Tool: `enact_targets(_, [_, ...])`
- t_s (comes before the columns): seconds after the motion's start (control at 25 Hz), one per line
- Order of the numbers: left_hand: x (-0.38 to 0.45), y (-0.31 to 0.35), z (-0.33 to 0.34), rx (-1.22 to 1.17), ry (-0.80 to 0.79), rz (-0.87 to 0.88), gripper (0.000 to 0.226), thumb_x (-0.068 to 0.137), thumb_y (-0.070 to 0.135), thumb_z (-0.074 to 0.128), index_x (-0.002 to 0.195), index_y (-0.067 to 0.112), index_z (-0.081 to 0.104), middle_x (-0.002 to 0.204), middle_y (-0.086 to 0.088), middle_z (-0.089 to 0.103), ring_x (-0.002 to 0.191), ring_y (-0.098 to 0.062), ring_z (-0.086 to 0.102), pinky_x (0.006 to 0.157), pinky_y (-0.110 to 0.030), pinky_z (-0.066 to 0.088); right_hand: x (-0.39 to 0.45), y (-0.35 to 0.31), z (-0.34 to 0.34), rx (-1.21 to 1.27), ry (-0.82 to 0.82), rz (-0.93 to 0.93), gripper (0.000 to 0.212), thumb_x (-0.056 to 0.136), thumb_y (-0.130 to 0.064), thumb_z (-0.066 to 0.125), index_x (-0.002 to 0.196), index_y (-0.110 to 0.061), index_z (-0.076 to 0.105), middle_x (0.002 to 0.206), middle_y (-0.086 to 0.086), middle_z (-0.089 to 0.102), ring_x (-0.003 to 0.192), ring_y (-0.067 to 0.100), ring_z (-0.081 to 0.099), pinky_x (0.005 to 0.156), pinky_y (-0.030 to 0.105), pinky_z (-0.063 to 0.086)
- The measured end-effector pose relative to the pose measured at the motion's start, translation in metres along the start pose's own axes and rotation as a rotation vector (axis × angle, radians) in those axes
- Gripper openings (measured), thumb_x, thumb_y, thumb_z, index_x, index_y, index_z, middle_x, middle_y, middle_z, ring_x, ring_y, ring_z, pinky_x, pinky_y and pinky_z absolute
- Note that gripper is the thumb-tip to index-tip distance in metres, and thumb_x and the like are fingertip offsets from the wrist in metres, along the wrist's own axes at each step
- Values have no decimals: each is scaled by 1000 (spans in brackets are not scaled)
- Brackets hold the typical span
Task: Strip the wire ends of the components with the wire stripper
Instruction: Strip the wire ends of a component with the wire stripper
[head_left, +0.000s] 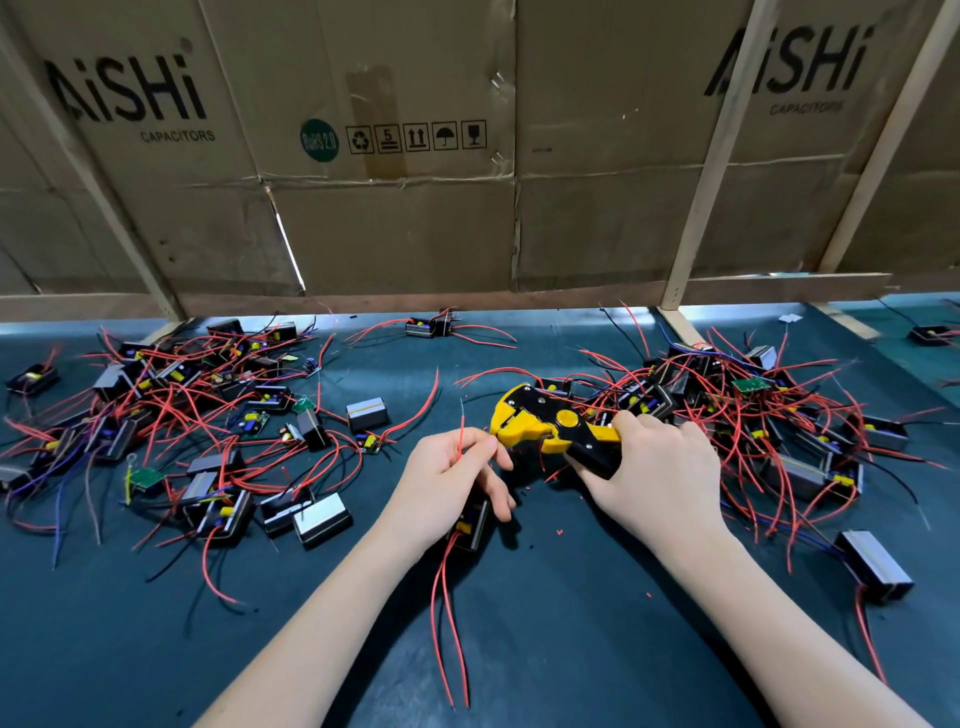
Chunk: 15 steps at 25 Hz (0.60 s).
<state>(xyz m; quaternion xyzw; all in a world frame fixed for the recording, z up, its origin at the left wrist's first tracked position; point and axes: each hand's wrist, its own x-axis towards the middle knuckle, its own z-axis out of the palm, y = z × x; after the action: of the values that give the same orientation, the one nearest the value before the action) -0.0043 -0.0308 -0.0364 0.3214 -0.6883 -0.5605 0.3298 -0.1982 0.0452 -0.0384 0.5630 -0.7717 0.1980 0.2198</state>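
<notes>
My right hand grips the handles of a yellow and black wire stripper, whose jaws point left. My left hand pinches a thin red wire between thumb and fingers, its end standing upright just left of the jaws. The same hand holds a small black component under its palm; two long red wires trail from it toward me. The wire end is beside the jaws, not inside them.
A heap of black components with red wires covers the left of the dark green table; another heap lies at the right. A lone component sits near right. Cardboard panels on wooden struts wall off the back.
</notes>
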Motion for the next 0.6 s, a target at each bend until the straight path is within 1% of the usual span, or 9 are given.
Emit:
enact_targets(0.08, [-1, 0, 0, 2, -4, -4, 29, 104, 14, 41, 83, 6, 60, 51, -15, 64, 61, -24, 67, 76, -28, 54, 1, 0, -2, -42, -59, 33, 47, 73, -59, 73, 74, -13, 63, 68, 7, 66, 66, 32, 66, 61, 33, 38])
enact_targets(0.16, [-2, 0, 1, -10, -10, 0, 30, 104, 13, 41, 82, 6, 60, 51, -15, 64, 61, -24, 67, 73, -26, 53, -1, 1, -3, -118, -117, 84, 49, 79, -69, 58, 83, -21, 65, 77, 2, 68, 76, 30, 67, 59, 30, 31])
enact_targets(0.24, [-3, 1, 0, -20, -25, 5, 31, 104, 13, 41, 81, 6, 61, 51, -15, 63, 60, -25, 67, 70, -22, 52, -2, 3, -4, -143, -134, 106, 52, 79, -74, 51, 84, -24, 65, 77, 0, 67, 79, 27, 67, 58, 29, 29])
enact_targets(0.36, [-1, 3, -2, -21, -47, -6, 31, 103, 12, 41, 79, 7, 60, 49, -16, 62, 59, -26, 67, 69, -23, 52, 0, 8, -5, -126, -125, 164, 54, 78, -77, 50, 84, -25, 65, 77, 1, 66, 80, 27, 67, 59, 28, 30])
enact_targets(0.48, [-1, 3, -1, -48, -1, -30, 30, 97, 13, 48, 72, 8, 63, 49, -11, 60, 56, -23, 63, 69, -26, 53, 5, 17, -8, -69, -72, 235, 55, 76, -76, 54, 77, -22, 61, 72, 4, 64, 73, 31, 66, 58, 29, 32])
enact_targets(0.52, [0, 3, -1, -83, 39, -35, 31, 93, 14, 50, 67, 9, 65, 48, -5, 57, 53, -19, 58, 63, -25, 52, 4, 19, -9, -43, -40, 230, 55, 76, -73, 58, 75, -18, 59, 69, 5, 63, 69, 32, 65, 57, 30, 32])
enact_targets(0.56, [1, 4, -2, -131, 84, -45, 32, 91, 12, 51, 63, 9, 66, 47, 0, 50, 49, -16, 49, 54, -22, 47, 3, 20, -8, -10, -5, 210, 55, 75, -68, 63, 74, -14, 57, 67, 6, 63, 64, 33, 63, 58, 32, 33])
enact_targets(0.6, [2, 4, -4, -172, 121, -65, 34, 91, 9, 51, 61, 10, 66, 47, 5, 42, 45, -12, 38, 46, -19, 39, 2, 20, -8, 22, 30, 189, 54, 74, -64, 68, 73, -12, 55, 66, 8, 62, 60, 34, 62, 59, 34, 35])
